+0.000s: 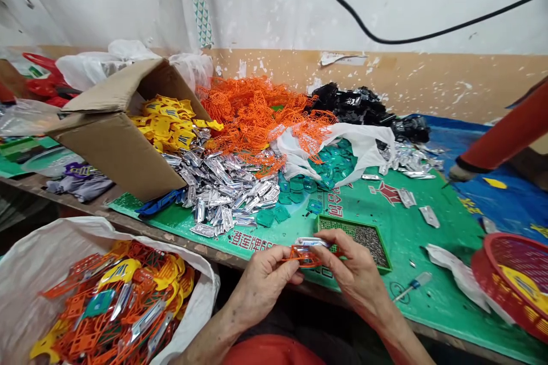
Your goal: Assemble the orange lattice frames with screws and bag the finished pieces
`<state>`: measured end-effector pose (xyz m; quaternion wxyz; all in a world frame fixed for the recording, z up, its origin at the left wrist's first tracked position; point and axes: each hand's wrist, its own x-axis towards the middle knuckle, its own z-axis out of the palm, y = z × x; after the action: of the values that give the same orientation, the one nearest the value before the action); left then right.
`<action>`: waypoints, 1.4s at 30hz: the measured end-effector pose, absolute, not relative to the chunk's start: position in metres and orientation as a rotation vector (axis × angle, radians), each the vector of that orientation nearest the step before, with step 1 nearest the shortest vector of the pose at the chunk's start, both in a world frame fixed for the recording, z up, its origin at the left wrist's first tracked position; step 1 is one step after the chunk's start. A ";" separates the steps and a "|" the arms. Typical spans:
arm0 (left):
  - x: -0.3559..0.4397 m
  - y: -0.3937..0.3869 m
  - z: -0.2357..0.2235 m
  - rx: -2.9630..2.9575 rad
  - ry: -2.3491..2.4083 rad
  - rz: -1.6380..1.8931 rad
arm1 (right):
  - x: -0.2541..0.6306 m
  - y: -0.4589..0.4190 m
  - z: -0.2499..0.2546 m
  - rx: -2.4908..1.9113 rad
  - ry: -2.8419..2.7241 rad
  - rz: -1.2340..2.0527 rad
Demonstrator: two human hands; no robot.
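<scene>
Over the green mat [428,251], an orange plastic frame [305,256] is pinched between both hands

Just above the near edge of the wooden tabletop [85,208], both grips are narrow and closed on the frame. It is held from one side by the left hand [261,279] and from the other by the right hand [355,274], directly in front of a green tray [377,239] of dark bits too small to identify. A silver metal piece [311,242] is seen across the top of the frame, but how the two are joined is hidden by the fingers. Much of the frame is also covered. To the left, a white sack [43,256] is filled with orange, yellow, silver and teal pieces, and its lower part is cut off by the bottom of the view. Beyond the hands, a silver pile [222,194], an orange heap [261,114] and a black heap [359,105] are spread across the tabletop. Yellow pieces are partly hidden by a cardboard box [115,148] lying on its side. At the right, a red basket [509,262] is cut off by the edge of the view. A red sleeve [505,125] is seen reaching in, and whatever is at its end cannot be made out.
</scene>
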<state>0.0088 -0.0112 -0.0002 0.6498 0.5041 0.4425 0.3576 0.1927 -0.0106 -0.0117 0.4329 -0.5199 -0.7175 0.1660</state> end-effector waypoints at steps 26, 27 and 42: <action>0.009 -0.015 -0.001 1.662 0.888 1.062 | 0.195 -0.035 0.001 -1.073 -1.887 -0.149; 0.009 -0.015 -0.001 1.693 0.882 1.068 | 0.197 -0.037 0.001 -1.064 -1.905 -0.161; -0.009 -0.016 -0.011 1.731 0.776 0.980 | 0.199 -0.055 -0.003 -0.960 -1.908 -0.320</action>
<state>-0.0093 -0.0164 -0.0113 0.4822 0.7102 0.3183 0.4022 0.1994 -0.0546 -0.0033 0.4715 -0.3920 -0.7791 -0.1306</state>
